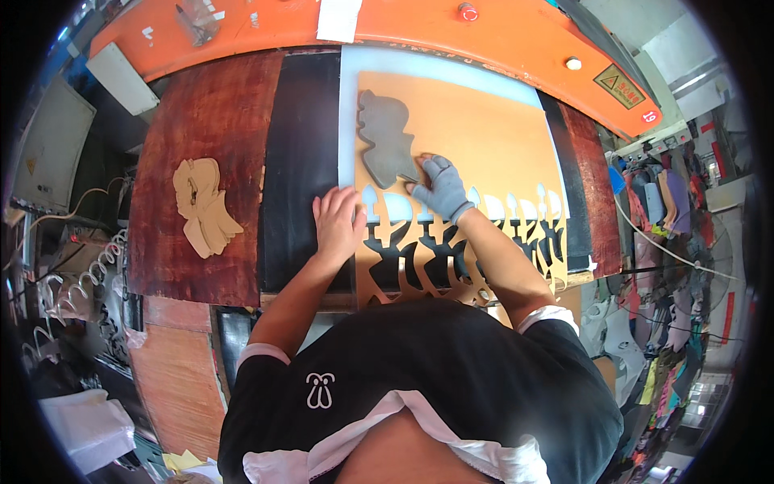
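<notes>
A grey, flat cutting die [385, 137] with a curved, notched outline lies on the tan sheet [484, 121], toward its left side. My right hand [442, 192], in a grey glove with bare fingertips, is at the die's lower right corner, thumb and fingers on either side of its tip. My bare left hand [339, 222] lies with fingers stretched out at the sheet's lower left edge, near the cut-out part. Along the near side, the sheet is a web of curved holes [419, 250]. Underneath shows a pale blue-white board [348, 105].
A stack of tan cut pieces [206, 208] lies on the reddish-brown board [153, 242] at left. An orange machine beam [516, 40] with a red button [467, 11] spans the far side. Coloured scraps [661, 202] hang at right; a coiled hose [81, 282] is at left.
</notes>
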Motion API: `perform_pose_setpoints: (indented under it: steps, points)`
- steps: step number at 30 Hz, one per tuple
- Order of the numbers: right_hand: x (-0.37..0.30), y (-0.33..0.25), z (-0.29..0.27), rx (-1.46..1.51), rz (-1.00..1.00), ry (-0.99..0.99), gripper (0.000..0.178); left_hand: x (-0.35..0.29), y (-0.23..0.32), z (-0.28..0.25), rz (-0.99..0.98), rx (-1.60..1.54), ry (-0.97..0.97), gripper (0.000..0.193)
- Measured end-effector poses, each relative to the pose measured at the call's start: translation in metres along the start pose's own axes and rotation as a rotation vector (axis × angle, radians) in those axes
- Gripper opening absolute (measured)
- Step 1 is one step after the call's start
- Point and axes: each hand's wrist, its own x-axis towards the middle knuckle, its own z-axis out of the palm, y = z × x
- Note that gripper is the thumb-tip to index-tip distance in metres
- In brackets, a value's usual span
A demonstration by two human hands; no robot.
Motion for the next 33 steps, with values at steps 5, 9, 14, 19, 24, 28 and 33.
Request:
perform_pose_setpoints:
  steps: [5,9,14,19,24,28,33]
  points:
    - [-0.007,-0.004,0.006,-0.043,-0.097,0.076,0.038,0.087,-0.033,0.016,-0.075,-0.252,0.055,0.044]
    - [-0.006,-0.004,0.005,-0.045,-0.124,0.122,0.030,0.163,-0.055,0.044,-0.244,-0.424,-0.026,0.052]
    - [-0.005,-0.003,0.007,-0.005,-0.120,0.138,0.028,0.203,-0.058,0.068,-0.359,-0.546,-0.063,0.053]
    - [-0.004,0.000,0.008,0.011,-0.121,0.128,0.030,0.202,-0.058,0.072,-0.456,-0.772,-0.055,0.051]
    - [-0.004,0.002,0.010,-0.046,-0.165,0.140,0.030,0.203,-0.060,0.073,-0.383,-0.717,-0.061,0.048]
    - [-0.004,0.002,0.010,-0.067,-0.175,0.157,0.029,0.203,-0.060,0.073,-0.405,-0.708,-0.052,0.046]
    - [-0.005,0.002,0.009,-0.076,-0.184,0.141,0.033,0.176,-0.063,0.061,-0.276,-0.632,-0.045,0.047]
